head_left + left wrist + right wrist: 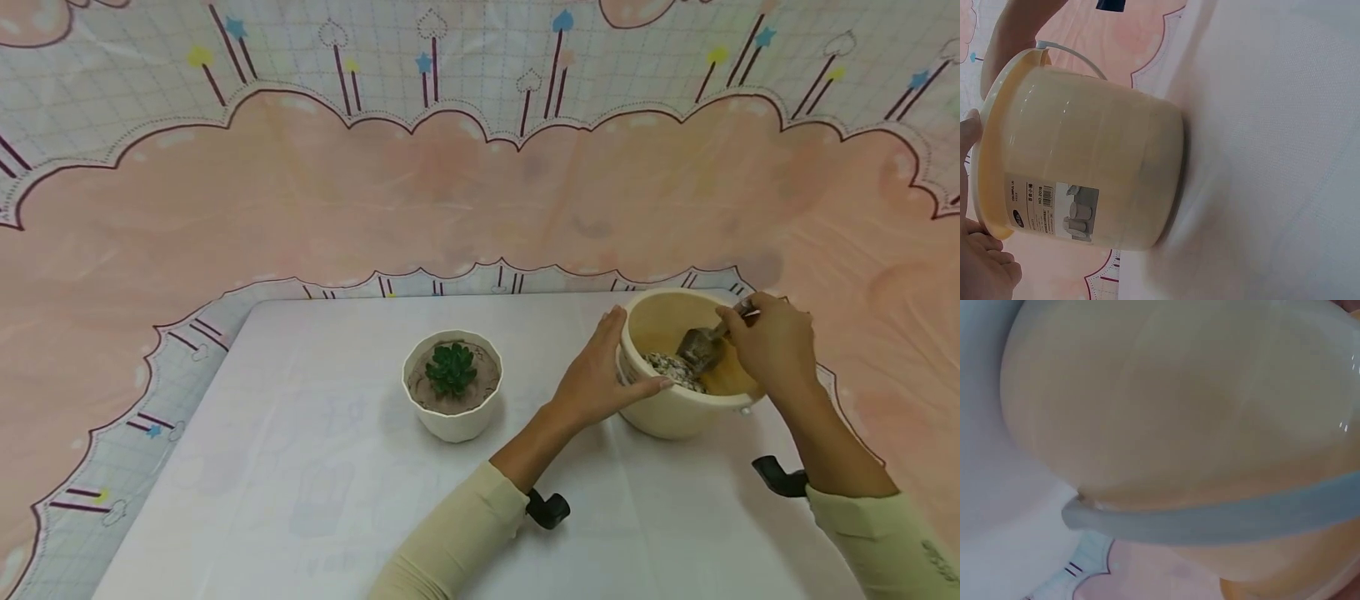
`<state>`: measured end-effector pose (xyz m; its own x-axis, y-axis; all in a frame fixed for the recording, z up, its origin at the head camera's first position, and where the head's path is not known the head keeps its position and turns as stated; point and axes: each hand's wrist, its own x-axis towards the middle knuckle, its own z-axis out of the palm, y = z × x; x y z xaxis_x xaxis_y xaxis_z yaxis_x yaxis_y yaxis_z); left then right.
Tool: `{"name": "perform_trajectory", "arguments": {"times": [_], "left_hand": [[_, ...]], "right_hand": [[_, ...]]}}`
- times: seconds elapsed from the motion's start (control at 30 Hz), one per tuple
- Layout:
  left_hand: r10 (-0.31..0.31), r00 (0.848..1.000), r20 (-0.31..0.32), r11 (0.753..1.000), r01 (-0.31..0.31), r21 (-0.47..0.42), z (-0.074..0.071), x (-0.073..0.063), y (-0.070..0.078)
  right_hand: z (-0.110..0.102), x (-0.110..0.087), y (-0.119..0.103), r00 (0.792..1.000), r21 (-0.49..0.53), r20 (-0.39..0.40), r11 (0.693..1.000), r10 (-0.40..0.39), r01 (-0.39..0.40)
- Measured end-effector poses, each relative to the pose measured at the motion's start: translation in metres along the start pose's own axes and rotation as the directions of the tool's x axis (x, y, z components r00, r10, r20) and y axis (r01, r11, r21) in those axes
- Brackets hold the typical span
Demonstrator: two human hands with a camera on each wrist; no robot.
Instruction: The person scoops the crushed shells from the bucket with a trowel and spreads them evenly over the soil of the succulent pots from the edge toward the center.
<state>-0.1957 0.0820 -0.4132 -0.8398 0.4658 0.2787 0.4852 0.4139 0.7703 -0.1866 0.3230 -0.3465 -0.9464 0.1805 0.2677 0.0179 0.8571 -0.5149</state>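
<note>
A cream plastic bucket (675,417) stands upright at the table's right, with grainy grey-white soil mix (671,365) inside. My left hand (600,375) holds its rim from the left, thumb over the near edge and fingers along the outer side; the left wrist view shows the bucket's printed label (1054,209). My right hand (776,342) grips the handle of a small shovel (701,348) at the right rim, its blade tilted down into the bucket by the mix. In the right wrist view the bucket wall and its pale handle (1210,519) fill the picture, and the shovel is out of sight.
A white faceted pot (453,423) holding brown soil and a green succulent (451,369) stands left of the bucket. Both rest on a white-covered table (300,500). A patterned pink and white cloth (450,200) hangs behind it.
</note>
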Motion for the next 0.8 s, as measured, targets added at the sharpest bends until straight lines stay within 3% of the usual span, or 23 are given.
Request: {"name": "perform_trajectory", "arguments": {"times": [0.13, 0.33, 0.57, 0.7, 0.8], "left_hand": [[0.003, 1.000, -0.003, 1.000, -0.003, -0.005, 0.000, 0.001, 0.000], [-0.017, 1.000, 0.001, 1.000, 0.017, -0.007, 0.001, 0.000, 0.001], [-0.015, 1.000, -0.001, 1.000, 0.015, -0.024, 0.003, -0.001, 0.000], [-0.014, 1.000, -0.003, 0.999, 0.014, -0.032, 0.003, -0.001, 0.000], [-0.011, 1.000, -0.006, 0.999, 0.011, -0.034, 0.003, -0.001, 0.000]], "right_hand": [[-0.001, 0.003, 0.001, 0.997, -0.005, 0.068, 0.999, 0.037, -0.037], [0.003, 0.009, -0.001, 0.998, 0.034, 0.059, 0.999, 0.023, -0.025], [0.007, 0.018, -0.005, 0.994, 0.093, 0.093, 0.993, 0.062, -0.071], [0.008, 0.020, -0.005, 0.989, 0.218, 0.113, 0.968, 0.099, -0.122], [0.012, 0.022, -0.004, 0.980, 0.348, 0.156, 0.922, 0.122, -0.170]]}}
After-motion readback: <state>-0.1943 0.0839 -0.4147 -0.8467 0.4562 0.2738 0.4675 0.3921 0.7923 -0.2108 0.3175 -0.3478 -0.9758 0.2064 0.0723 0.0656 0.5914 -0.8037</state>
